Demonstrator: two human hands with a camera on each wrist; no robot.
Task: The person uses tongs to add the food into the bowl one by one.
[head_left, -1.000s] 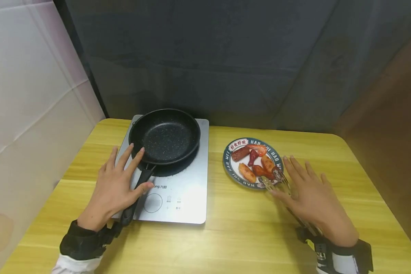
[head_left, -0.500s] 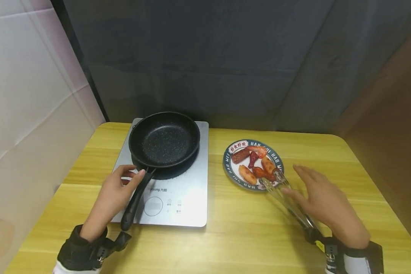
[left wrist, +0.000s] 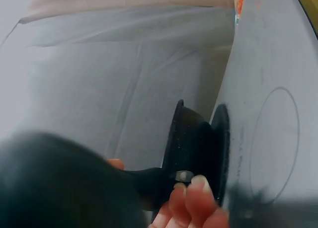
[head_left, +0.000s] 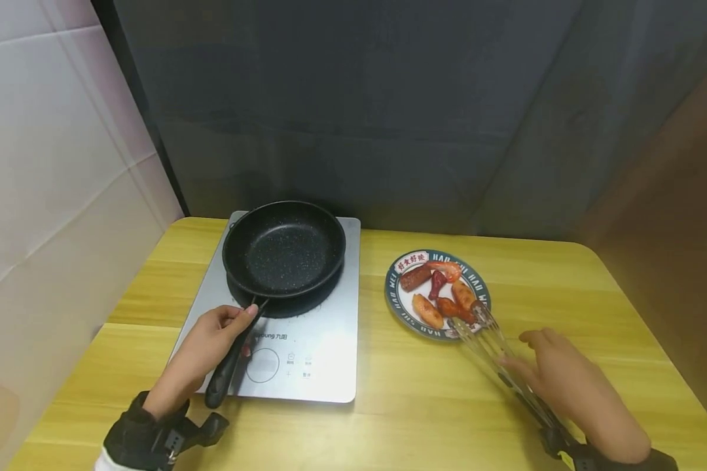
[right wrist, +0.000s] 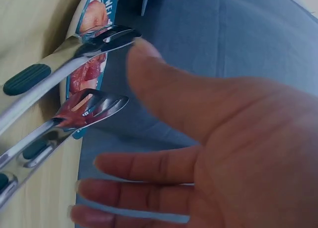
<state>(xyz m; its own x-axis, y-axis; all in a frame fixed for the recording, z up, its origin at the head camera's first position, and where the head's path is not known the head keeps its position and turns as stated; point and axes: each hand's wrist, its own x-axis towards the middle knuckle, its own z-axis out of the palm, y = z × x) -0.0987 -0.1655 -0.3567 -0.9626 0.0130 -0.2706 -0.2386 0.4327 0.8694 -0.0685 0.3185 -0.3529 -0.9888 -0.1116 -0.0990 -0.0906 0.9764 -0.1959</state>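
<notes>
My left hand (head_left: 215,340) grips the handle (head_left: 226,369) of a black speckled frying pan (head_left: 285,252), thumb on top and fingertips showing past the far side. In the left wrist view, curled fingers (left wrist: 191,203) show close to where the handle joins the pan. The pan sits on a silver induction cooker (head_left: 318,353). My right hand (head_left: 577,386) hovers over metal tongs (head_left: 507,366), its fingers extended and apart from them in the right wrist view. The tongs' slotted heads (right wrist: 94,109) rest at the edge of a plate (head_left: 396,307) of food pieces.
On the plate lie a drumstick (head_left: 450,307), a shrimp (head_left: 446,269), a sausage-like piece (head_left: 415,278) and other pieces. Behind the wooden table (head_left: 412,405) hangs a dark cloth (head_left: 389,118). A white cloth (head_left: 59,157) stands left, a brown panel (head_left: 671,209) right.
My left hand, spread over the handle before, has closed round it. My right hand has drawn back toward me along the tongs, fingers less spread. The pan and plate stay put.
</notes>
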